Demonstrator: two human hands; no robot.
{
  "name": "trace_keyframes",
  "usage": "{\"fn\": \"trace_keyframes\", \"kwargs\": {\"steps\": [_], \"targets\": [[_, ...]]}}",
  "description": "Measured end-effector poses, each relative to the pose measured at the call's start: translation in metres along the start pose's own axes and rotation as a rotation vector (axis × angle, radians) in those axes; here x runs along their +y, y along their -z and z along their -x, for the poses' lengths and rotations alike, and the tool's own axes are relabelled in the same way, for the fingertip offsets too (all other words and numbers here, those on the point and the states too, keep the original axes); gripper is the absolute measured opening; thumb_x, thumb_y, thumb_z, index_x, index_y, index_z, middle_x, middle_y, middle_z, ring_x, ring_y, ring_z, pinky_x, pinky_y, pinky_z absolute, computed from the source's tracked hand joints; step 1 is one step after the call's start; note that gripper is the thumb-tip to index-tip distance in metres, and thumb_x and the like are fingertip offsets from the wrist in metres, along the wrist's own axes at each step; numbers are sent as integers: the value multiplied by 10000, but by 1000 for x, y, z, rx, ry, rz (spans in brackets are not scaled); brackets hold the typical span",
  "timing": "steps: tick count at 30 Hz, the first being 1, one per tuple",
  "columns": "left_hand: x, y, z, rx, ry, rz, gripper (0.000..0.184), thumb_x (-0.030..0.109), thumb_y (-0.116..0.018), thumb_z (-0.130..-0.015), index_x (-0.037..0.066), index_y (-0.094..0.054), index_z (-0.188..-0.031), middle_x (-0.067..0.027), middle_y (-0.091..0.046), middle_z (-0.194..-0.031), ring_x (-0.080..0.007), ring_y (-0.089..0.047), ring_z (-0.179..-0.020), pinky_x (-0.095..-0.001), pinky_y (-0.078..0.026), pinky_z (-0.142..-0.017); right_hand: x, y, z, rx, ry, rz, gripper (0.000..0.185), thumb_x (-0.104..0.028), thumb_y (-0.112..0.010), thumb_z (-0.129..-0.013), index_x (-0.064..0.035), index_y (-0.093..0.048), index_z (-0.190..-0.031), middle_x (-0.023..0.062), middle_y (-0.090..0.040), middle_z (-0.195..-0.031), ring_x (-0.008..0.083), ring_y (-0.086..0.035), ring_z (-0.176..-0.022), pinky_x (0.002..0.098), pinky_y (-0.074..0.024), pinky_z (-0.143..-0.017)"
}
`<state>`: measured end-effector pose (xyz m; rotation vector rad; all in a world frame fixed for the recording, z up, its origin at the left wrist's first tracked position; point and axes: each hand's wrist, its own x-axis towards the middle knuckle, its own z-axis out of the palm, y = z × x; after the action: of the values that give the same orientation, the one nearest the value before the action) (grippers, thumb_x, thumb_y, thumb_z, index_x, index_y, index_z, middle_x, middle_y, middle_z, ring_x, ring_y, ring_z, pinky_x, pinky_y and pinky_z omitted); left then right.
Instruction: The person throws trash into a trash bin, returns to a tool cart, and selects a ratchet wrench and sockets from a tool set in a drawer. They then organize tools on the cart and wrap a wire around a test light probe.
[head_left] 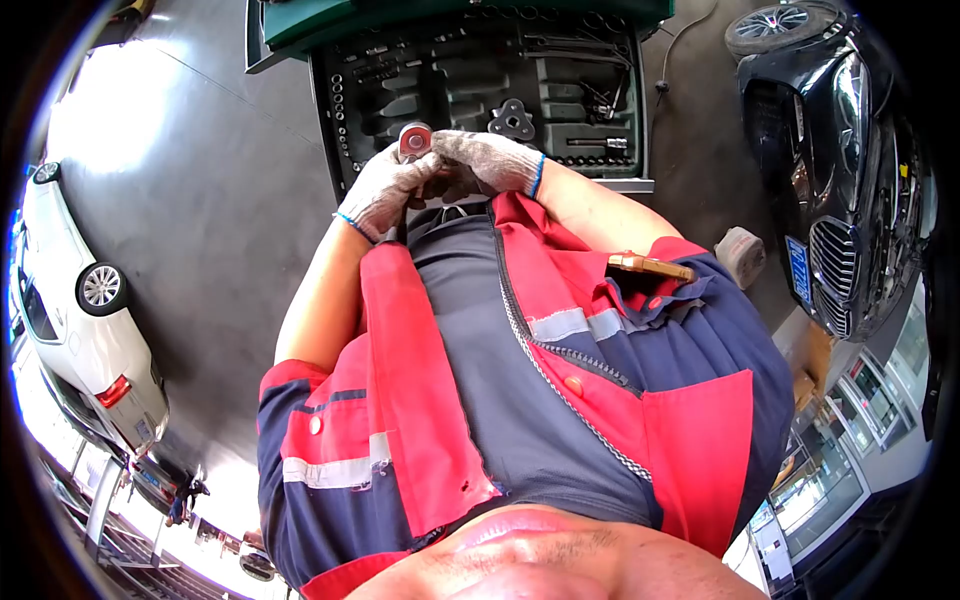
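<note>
A ratchet wrench point(416, 141) with a round head and a red face sticks up from my left hand point(383, 190), which is closed around it. My right hand point(490, 160) is drawn up against the ratchet's head, fingers curled; what they grip is hidden beneath them. Both hands wear whitish, dirt-stained knit gloves. Just beyond them lies an open tool drawer point(465, 80) with a black moulded insert. In it sit a dark three-lobed tool point(512, 121), a row of small sockets point(339, 110) and several wrenches point(575, 48).
The drawer belongs to a green tool cabinet point(460, 18). A black car point(830, 190) with its front end exposed stands at right, a white car point(85, 300) at left. A phone point(652, 267) pokes out of my chest pocket. A cable point(668, 60) runs across the grey floor point(230, 160).
</note>
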<state>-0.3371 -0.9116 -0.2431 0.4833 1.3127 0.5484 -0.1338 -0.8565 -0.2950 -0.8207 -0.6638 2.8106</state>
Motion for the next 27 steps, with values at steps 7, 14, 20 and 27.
{"fn": "trace_keyframes", "kwargs": {"steps": [7, 14, 20, 27], "targets": [[-24, 25, 5, -107, 43, 273, 267, 144, -702, -972, 54, -661, -1220, -69, -752, -1022, -166, -729, -842, -302, -578, -718, 40, -10, -18, -22, -39, -496, 376, -358, -515, -1094, -104, -621, -1352, 53, -728, -1160, 230, -728, -1015, 330, -596, -754], [-54, 71, 8, 147, -53, 417, 330, 43, -747, -864, 67, -625, -1171, -38, -664, -876, -146, -664, -689, -264, -504, -561, 35, 7, -19, 223, -95, 75, 272, -59, -530, -1013, -51, -606, -1274, 121, -707, -1114, 190, -713, -892, 359, -615, -763], [-85, 112, 20, 323, -28, 302, 290, 35, -722, -832, 67, -633, -1106, -39, -637, -858, -143, -615, -654, -280, -493, -557, -5, 1, -5, 461, -68, 1505, 351, -337, -603, -952, -71, -680, -1167, 206, -729, -1137, 384, -682, -1125, 466, -526, -967], [-90, 93, 20, 330, 52, -44, 262, 6, -670, -802, 34, -646, -1061, -42, -621, -813, -114, -565, -651, -286, -475, -561, -5, -6, -38, 300, -141, 1783, 345, -359, -536, -1010, -97, -715, -1144, 189, -741, -1126, 397, -701, -1079, 496, -545, -941]]}}
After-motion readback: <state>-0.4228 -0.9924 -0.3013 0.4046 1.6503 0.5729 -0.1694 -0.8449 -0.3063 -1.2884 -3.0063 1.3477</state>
